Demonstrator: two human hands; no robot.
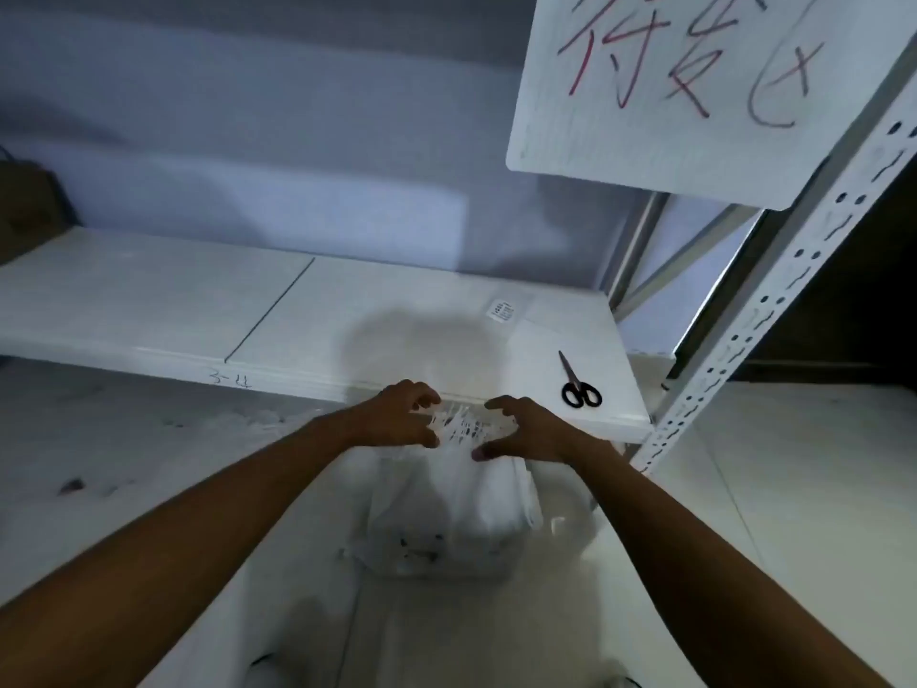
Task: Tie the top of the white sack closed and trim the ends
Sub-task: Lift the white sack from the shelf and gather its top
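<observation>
Sack: a white sack (446, 518) is seen standing on the pale floor (744, 489), directly in front of the low shelf (347, 310) and between the two forearms. Dark marks are seen low on its front.
Sack top: the top is gathered into a bunch of thin white strands or strips (459, 423), held up at the level of the shelf's front edge. Blur keeps it from being told whether a knot has been formed.
Left hand: the left hand (404, 414) is placed at the left side of the bunch, fingers curled and thumb below. White strands are seen running into its grip, so some of them appear to be pinched.
Right hand: the right hand (528, 427) is placed at the right side of the bunch, fingers spread and bent, thumb low against the sack's top. Whether its grip is closed on the strands cannot be told; the fingers look only loosely curved.
Scissors: a pair of black-handled scissors (578, 384) is laid flat on the shelf near its right front corner, blades shut and pointing away from the person, well apart from both hands.
Shelf: a white board with a dark seam across it and a small printed label (502, 310) stuck near the back right.
Rack post: a white perforated metal upright (774, 290) is seen rising at the shelf's right end.
Sign: a white board with red handwriting (670, 81) is hung at the upper right.
Far left: a brown box (27, 206) is seen at the shelf's left end, partly cut off.
</observation>
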